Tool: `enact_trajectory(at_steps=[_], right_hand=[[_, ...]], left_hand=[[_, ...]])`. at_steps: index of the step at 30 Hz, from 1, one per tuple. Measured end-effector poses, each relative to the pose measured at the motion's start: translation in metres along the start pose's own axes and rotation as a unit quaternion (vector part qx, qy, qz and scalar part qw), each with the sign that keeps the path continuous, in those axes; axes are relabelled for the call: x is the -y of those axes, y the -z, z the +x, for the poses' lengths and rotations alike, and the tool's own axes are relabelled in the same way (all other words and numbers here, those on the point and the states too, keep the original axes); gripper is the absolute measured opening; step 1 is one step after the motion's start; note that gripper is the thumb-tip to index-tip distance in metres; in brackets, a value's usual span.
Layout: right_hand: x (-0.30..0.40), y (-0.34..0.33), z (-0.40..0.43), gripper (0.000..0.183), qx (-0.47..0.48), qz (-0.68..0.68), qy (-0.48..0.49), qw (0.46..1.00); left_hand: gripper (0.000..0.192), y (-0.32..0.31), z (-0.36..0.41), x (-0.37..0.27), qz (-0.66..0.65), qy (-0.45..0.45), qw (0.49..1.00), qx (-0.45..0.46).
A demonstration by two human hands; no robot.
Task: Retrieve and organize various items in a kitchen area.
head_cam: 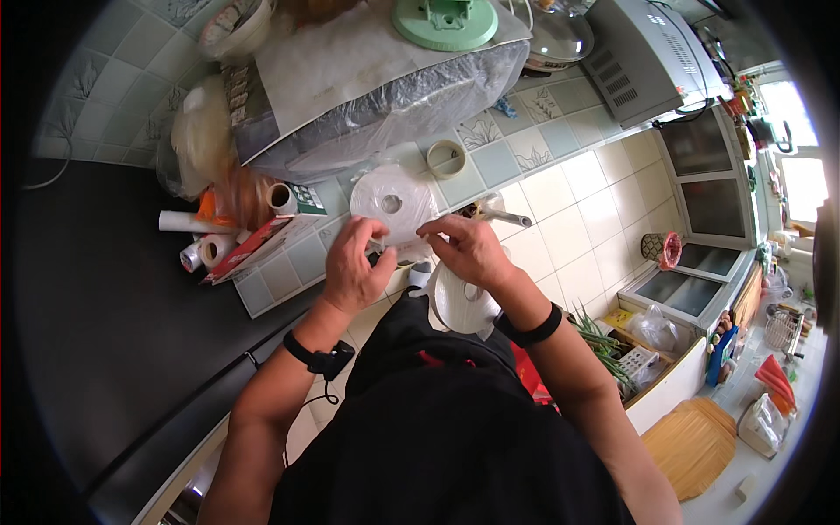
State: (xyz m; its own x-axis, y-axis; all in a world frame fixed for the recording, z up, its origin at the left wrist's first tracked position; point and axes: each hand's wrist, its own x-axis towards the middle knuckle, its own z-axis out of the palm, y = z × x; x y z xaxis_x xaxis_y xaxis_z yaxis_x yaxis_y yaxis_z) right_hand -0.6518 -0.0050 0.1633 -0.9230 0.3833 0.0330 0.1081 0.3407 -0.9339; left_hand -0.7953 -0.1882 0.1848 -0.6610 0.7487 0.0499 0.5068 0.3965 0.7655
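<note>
A wide roll of clear plastic film (pixel 367 197) lies flat at the edge of the tiled counter, its round core facing up. My left hand (pixel 357 266) is at the roll's near left side, thumb and forefinger curved; whether film is between them is unclear. My right hand (pixel 469 249) has its thumb and forefinger drawn together at the near right edge, apparently pinching the film. A loose, translucent stretch of film (pixel 410 251) shows between my hands. Below my right hand is a second white roll (pixel 459 308), partly covered by the wrist; its support is hidden.
A roll of tape (pixel 446 159) stands behind the film roll. A plastic-covered box (pixel 394 111) bears a green round base (pixel 446 26). Left lie a red carton (pixel 249 249) and several small rolls. A metal tube (pixel 508 216) juts past the counter edge. A grey oven-like appliance (pixel 646 62) is farther right.
</note>
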Motion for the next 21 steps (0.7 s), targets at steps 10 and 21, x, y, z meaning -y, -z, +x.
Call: enact_trajectory(at_steps=[10,21], right_hand=[[0.000,0.034,-0.031,0.020,0.019,0.117,-0.160,0.980],[-0.004,0.076,-0.063,0.020,-0.033,0.280,-0.179,0.943]], left_hand=[[0.042,-0.069,0.006,0.040,-0.058,0.203,0.964,0.160],[0.029,-0.064,0.010,0.008,-0.351,0.407,0.761,0.363]])
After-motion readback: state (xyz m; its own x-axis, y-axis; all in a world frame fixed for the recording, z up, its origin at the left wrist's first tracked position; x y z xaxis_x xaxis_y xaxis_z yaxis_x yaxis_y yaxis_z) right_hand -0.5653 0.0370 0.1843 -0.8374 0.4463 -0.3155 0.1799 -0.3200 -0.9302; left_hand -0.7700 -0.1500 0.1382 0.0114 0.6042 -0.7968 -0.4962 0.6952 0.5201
